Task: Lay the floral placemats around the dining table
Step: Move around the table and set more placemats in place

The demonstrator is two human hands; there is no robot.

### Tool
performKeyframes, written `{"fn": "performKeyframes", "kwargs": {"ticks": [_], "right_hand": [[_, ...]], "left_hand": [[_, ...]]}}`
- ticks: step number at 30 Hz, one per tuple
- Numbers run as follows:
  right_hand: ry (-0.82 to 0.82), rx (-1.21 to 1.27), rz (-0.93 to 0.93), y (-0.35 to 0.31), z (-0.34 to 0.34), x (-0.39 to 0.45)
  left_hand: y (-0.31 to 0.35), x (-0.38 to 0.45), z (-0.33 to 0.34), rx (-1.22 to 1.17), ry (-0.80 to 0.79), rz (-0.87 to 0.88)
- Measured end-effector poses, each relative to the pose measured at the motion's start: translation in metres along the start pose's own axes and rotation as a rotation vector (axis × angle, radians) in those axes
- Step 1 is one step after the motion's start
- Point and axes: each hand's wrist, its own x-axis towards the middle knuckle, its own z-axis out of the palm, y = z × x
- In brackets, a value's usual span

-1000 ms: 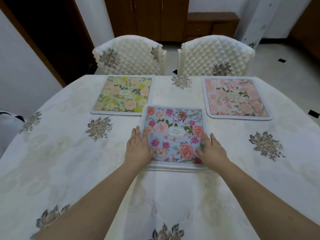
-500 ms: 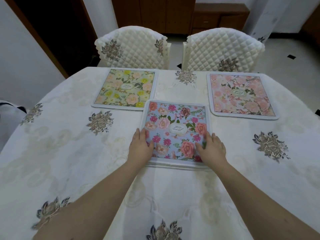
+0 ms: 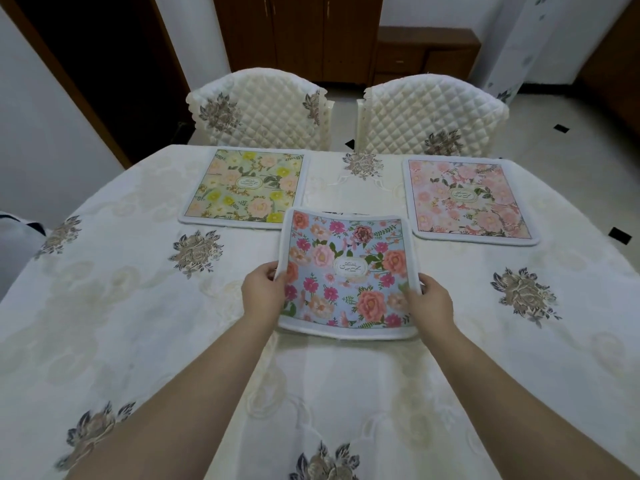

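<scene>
Left hand (image 3: 263, 292) and right hand (image 3: 429, 299) pinch blue mat's (image 3: 346, 271) 9 and 3 o'clock edges, lifting it bowed, presumably for carrying to an unset place.

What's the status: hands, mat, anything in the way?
Left hand and right hand grip blue placemat by its sides. Yellow placemat, pink placemat laid. No obstruction.
</scene>
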Motion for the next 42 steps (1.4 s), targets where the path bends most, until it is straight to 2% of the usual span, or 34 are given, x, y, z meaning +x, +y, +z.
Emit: {"fn": "performKeyframes", "kwargs": {"ticks": [5,11,17,22,26,33,42], "right_hand": [[-0.019,0.132,-0.011,-0.001,-0.013,-0.022],[-0.018,0.234,0.03,0.015,-0.038,-0.068],[0.025,0.195,0.074,0.05,-0.073,-0.136],[0.068,0.066,0.127,0.079,-0.099,-0.181],[0.13,0.069,0.169,0.088,-0.121,-0.21],[0.194,0.083,0.203,0.098,-0.149,-0.244],[0.183,0.058,0.226,0.118,-0.18,-0.244]], "left_hand": [[0.007,-0.024,-0.021,-0.108,0.021,0.035],[0.009,-0.074,-0.049,-0.287,-0.191,-0.082],[-0.017,-0.13,-0.06,-0.373,-0.305,-0.165],[-0.017,-0.152,-0.064,-0.34,-0.437,-0.102],[-0.011,-0.17,-0.062,-0.267,-0.552,-0.033],[-0.017,-0.206,-0.04,-0.202,-0.609,-0.054],[-0.028,-0.243,-0.016,-0.115,-0.612,-0.094]]}}
